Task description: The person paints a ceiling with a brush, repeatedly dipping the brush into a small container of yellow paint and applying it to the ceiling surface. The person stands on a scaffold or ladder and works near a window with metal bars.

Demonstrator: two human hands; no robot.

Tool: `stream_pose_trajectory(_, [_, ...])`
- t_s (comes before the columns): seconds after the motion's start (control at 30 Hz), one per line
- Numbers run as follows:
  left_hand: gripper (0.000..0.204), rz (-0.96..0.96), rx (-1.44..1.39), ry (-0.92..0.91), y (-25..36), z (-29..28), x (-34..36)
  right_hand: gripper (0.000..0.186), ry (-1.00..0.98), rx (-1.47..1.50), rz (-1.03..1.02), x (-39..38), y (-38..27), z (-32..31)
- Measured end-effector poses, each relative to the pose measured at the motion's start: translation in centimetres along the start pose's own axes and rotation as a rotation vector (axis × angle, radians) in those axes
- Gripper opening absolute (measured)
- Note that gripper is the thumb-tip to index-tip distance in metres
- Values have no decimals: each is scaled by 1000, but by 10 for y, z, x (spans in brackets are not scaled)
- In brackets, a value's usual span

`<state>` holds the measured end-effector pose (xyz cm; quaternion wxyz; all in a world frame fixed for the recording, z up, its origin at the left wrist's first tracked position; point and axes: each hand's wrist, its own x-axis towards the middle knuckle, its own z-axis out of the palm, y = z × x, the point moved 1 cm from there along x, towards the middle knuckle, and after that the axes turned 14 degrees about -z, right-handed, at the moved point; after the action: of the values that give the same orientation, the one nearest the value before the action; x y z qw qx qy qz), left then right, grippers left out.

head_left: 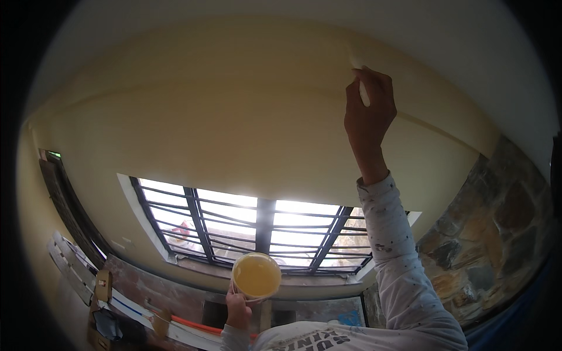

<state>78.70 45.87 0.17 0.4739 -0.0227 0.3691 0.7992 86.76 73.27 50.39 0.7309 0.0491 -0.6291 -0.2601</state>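
Observation:
My right hand (370, 111) is raised high, its fingers closed on a pale brush (365, 92), whose tip is against the pale yellow wall (246, 128) near the white ceiling (497, 82); the bristles are hard to make out. My left hand (239, 310) holds a round container of yellow paint (256, 275) low in the view, below the window. My right sleeve is speckled with dark spots.
A barred window (228, 210) spans the middle. A stone wall (486, 234) is on the right, a dark door frame (64, 199) on the left. Below are a dusty counter (146, 275), orange pipes (193, 324), white lengths, cardboard and a pale slatted object (64, 257).

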Motion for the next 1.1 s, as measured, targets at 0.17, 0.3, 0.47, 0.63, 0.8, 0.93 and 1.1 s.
stream_pose_trajectory(0.17, [89,-14,-25,-19,-5,-1,5,18,7,136,-86,10,-24,21])
stream_pose_trajectory(0.3, [87,-31,-29,4,-7,-5,4,19,-49,119,-118,15,-24,47])
stream_pose_trajectory(0.47, [84,-31,-56,-5,-11,-6,-1,15,20,-20,-8,8,9,18])
stream_pose_trajectory(0.63, [82,-33,-59,10,-10,-12,3,17,61,119,-121,18,-25,37])
stream_pose_trajectory(0.8, [89,26,-125,-20,-23,-23,23,15,34,47,-144,22,-23,54])
stream_pose_trajectory(0.93, [88,43,-50,4,-26,-31,27,15,43,-29,-45,18,-6,35])
stream_pose_trajectory(1.1, [88,3,-77,-62,-22,-33,28,16,54,95,-159,24,-27,51])
